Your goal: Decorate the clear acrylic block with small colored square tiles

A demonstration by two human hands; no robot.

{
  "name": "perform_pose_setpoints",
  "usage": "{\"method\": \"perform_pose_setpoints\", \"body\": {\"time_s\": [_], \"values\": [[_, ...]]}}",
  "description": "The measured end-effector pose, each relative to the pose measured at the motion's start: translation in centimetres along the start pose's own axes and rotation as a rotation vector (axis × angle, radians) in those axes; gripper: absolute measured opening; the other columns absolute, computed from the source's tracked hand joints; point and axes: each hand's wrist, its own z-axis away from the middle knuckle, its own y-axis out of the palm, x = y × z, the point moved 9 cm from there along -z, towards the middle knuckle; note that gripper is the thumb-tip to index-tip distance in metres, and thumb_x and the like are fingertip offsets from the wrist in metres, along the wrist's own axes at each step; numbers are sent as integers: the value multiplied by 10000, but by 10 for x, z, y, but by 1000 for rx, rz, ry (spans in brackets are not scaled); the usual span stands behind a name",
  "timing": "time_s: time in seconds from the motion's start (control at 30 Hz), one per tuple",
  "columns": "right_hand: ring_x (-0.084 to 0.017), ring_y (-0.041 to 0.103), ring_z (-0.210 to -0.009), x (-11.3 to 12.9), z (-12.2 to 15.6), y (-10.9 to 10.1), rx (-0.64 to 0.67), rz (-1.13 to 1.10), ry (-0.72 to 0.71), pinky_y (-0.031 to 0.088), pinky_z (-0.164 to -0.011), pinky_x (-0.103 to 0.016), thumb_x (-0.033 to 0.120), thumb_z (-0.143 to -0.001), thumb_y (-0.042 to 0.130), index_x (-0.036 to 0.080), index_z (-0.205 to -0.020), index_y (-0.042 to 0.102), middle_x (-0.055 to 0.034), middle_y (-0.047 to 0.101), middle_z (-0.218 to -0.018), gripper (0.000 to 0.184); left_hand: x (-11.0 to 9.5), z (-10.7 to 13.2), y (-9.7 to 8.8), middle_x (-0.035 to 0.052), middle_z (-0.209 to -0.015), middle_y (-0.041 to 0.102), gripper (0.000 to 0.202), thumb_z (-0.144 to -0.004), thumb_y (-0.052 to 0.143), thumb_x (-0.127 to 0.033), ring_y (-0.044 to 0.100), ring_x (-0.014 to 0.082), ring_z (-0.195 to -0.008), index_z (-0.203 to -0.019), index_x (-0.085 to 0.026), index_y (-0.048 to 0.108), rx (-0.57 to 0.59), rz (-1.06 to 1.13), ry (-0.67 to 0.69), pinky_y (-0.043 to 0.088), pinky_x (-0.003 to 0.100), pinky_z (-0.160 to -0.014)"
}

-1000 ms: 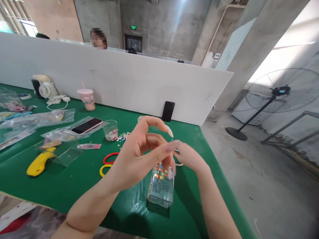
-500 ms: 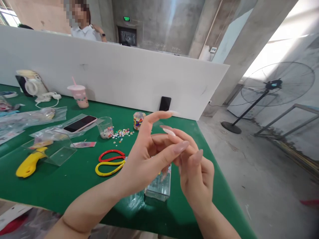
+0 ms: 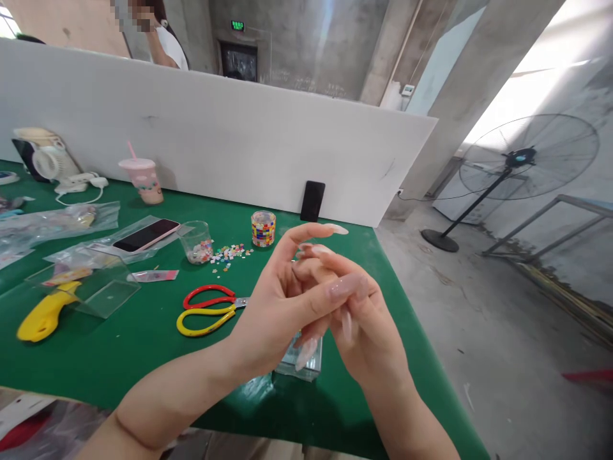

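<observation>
My left hand is raised over the green table, its fingers apart and its long-nailed forefinger stretched out. My right hand meets it from the right, fingers curled and pressed against the left hand's thumb and fingers. I cannot see whether anything small sits between them. Under both hands stands a clear block, mostly hidden. Red and yellow scissors lie just left of the hands.
A mosaic-covered cup, a clear cup and loose tiles sit further back. Left are a bagged phone, clear box and yellow tool. A dark phone leans on the white partition. A person is behind it.
Both hands rose off the clear block and came together above it. My view shifted right, which uncovered the scissors and the mosaic cup. The person behind the partition moved left.
</observation>
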Motion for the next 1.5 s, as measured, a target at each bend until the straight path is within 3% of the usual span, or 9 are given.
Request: {"method": "perform_pose_setpoints", "body": {"time_s": [0.23,0.37,0.53,0.6,0.7,0.87,1.1,1.3,1.5], "values": [[-196,638,-1056,-1,4,-7,-85,-13,1,604,-805,-304,463,-759,786,334,-761,797,-3,632,-1111,130,4,0,-1,-137,-477,537,310,-883,709,-298,373,10,-291,-1093,-257,484,-44,-51,62,306,76,-323],[-211,623,-1076,1,4,-1,-28,-34,-38,596,-707,-295,440,-822,728,363,-792,794,-9,673,-1060,106,-19,3,-3,-122,-510,540,248,-939,602,-432,441,50,-320,-1032,-264,446,-65,-243,268,355,122,-323],[-135,592,-1106,13,4,-6,-50,22,-161,500,-975,-260,366,-880,685,374,-889,794,39,669,-1093,110,-71,29,14,-86,-561,493,168,-986,524,-320,429,39,-375,-863,-205,512,-81,-963,661,317,161,-347],[-118,588,-1093,16,4,-10,-62,53,-192,488,-974,-237,355,-893,672,366,-907,795,38,658,-1099,124,-70,33,24,-99,-511,477,115,-974,522,-261,420,42,-372,-883,-197,547,-24,-1315,638,327,186,-387],[-116,585,-1083,18,4,-12,-61,80,-214,506,-925,-219,352,-891,677,356,-921,796,31,644,-1099,123,-56,33,36,-99,-515,501,120,-964,438,-189,412,58,-362,-994,-167,551,143,-1574,575,318,208,-385],[-130,593,-1044,16,6,-11,-46,95,-209,532,-893,-244,398,-915,637,359,-942,795,20,625,-1120,164,-40,24,44,-111,-485,389,162,-932,391,-131,297,56,-333,-889,-157,544,259,-1650,507,249,189,-331],[-178,612,-1053,10,4,-7,-70,76,-167,507,-985,-353,481,-932,578,376,-931,798,-4,641,-1093,244,-48,24,43,-90,-496,470,130,-928,431,-145,361,66,-346,-943,-182,555,172,-1545,623,274,188,-361],[-174,639,-973,9,4,-10,-141,117,-126,534,-855,-311,538,-937,535,393,-879,806,1,698,-1014,313,-48,24,37,-115,-477,390,119,-938,458,-157,301,61,-336,-1008,-185,550,144,-1510,607,248,193,-362],[-156,644,-939,12,2,-12,-135,165,-108,522,-877,-294,465,-928,597,343,-720,792,15,706,-992,310,-48,24,34,-96,-506,439,92,-935,454,-141,339,59,-366,-922,-163,542,104,-1551,620,245,199,-372]]}}
